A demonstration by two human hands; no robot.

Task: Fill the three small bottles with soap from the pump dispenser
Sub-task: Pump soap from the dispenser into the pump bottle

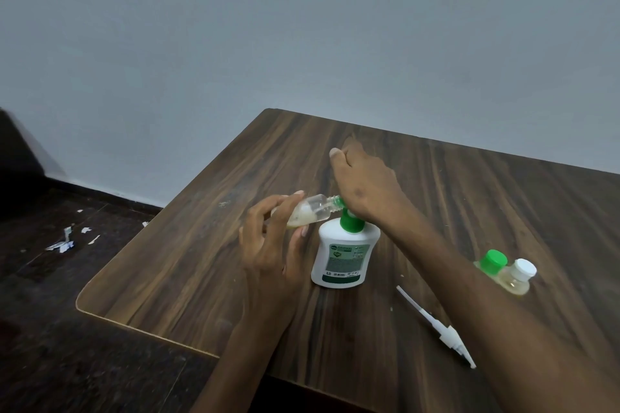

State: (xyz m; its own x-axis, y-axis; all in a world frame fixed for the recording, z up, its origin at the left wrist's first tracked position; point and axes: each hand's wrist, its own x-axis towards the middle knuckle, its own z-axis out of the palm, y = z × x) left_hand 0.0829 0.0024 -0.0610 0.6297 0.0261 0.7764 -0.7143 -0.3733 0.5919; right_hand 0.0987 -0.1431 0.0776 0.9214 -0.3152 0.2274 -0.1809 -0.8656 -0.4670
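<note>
Left of the desk (188, 265), paper scraps (67, 240) lie on the dark floor. My left hand (268, 245) has its grip pinched around a small clear bottle (310, 211), tilted nearly flat, mouth touching the green nozzle of the dispenser (342, 258); a little pale soap sits at its base. It looks light, thin-walled and likely slick with soap, so I would hold it low on the body, gently. My right hand (365, 188) presses down on the pump head, fingers bent over it. The dispenser stands upright mid-desk, probably heavier and steady. Right of it lies a loose white pump tube (436, 325); farther right, two capped small bottles (510, 275) stand touching, partly behind my forearm.
</note>
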